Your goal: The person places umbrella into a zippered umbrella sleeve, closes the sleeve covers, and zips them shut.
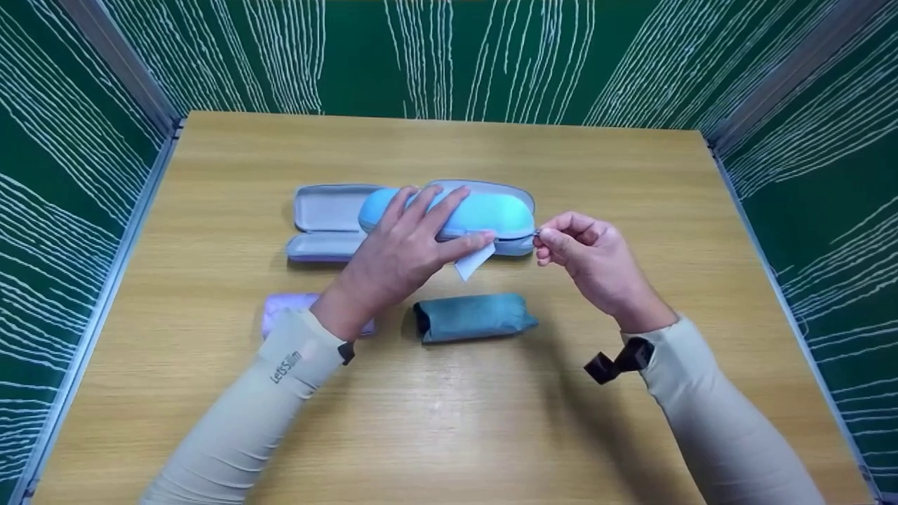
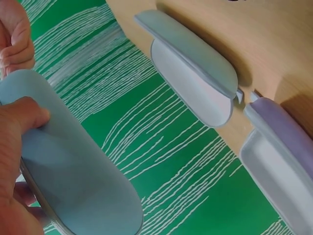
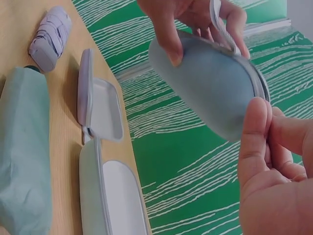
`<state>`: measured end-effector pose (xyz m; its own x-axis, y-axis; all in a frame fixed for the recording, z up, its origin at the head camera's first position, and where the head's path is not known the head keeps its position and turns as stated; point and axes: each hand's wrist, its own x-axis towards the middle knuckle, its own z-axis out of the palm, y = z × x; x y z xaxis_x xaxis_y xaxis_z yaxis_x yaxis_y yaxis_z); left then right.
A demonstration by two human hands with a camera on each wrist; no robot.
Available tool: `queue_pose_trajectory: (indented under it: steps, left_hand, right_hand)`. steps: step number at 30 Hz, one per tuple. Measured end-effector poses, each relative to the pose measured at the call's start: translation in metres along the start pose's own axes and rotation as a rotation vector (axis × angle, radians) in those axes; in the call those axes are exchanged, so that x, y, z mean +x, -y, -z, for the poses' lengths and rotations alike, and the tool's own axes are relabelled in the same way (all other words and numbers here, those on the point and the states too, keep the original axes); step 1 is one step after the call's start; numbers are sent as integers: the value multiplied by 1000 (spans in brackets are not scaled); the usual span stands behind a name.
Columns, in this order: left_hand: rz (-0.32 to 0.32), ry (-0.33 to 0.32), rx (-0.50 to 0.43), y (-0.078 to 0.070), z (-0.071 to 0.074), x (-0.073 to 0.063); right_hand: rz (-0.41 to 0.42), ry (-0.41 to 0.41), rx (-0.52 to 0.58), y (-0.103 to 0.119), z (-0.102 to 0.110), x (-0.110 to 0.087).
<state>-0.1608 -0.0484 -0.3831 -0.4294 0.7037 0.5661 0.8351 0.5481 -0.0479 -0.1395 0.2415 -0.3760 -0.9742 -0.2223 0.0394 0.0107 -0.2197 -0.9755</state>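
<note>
A light blue zippered hard case (image 1: 501, 210) is held up off the table by my left hand (image 1: 410, 245), the thumb on one side and fingers across the other. At the case's right end my right hand (image 1: 593, 259) pinches the zipper pull between thumb and fingertips; the right wrist view shows those fingertips (image 3: 255, 115) against the zipped edge. A pale strap loop (image 3: 222, 29) hangs from the case near the left hand. How far the zipper is closed cannot be made out.
Behind the held case stand an open purple case (image 1: 326, 245) and an open pale green case (image 2: 195, 54), side by side. Nearer me lie a teal bundle (image 1: 477, 318) like a sleeved compact umbrella and a purple bundle (image 3: 51, 36) like a folded one. Green walls surround the table (image 1: 435, 421).
</note>
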Motion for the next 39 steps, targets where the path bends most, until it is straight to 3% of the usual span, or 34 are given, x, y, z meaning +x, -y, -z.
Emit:
queue_pose_trajectory:
  steps: [9,20,35,39]
  left_hand:
    - [-17,-38,72,-4,6,5]
    - [-61,19,225,-10,4,10]
    - [-76,23,167,-9,1,3]
    - [-86,32,154,-8,0,1]
  right_hand:
    - [36,-12,-56,5,-7,-3]
    - [75,-19,-274,4,-17,-7]
    - [189,-11,-537,10,-15,-11]
    - [254,-18,-607,14,-12,-9]
